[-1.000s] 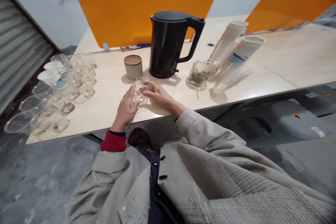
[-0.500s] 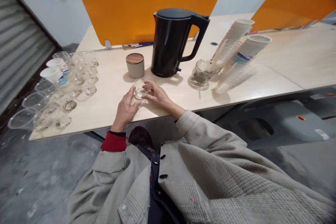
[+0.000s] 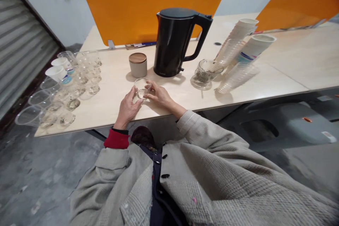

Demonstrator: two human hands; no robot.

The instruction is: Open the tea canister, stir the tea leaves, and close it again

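Note:
A small clear plastic cup (image 3: 142, 88) stands upright on the pale wooden table (image 3: 111, 106), near its front edge. My left hand (image 3: 127, 108) curls around the cup's left side, fingertips on its wall. My right hand (image 3: 159, 96) holds the cup's right side with thumb and fingers. Just behind the cup are a grey canister with a wooden lid (image 3: 138, 65) and a black electric kettle (image 3: 177, 41).
Several clear cups and two white paper cups (image 3: 57, 73) crowd the table's left end. A glass dish (image 3: 205, 72) and leaning stacks of plastic and paper cups (image 3: 239, 53) lie right of the kettle. Orange dividers (image 3: 148, 5) stand behind. Grey floor lies below.
The cup was tipped toward me a second ago and now stands upright between both hands. The hands have stayed around it; the view shifted slightly.

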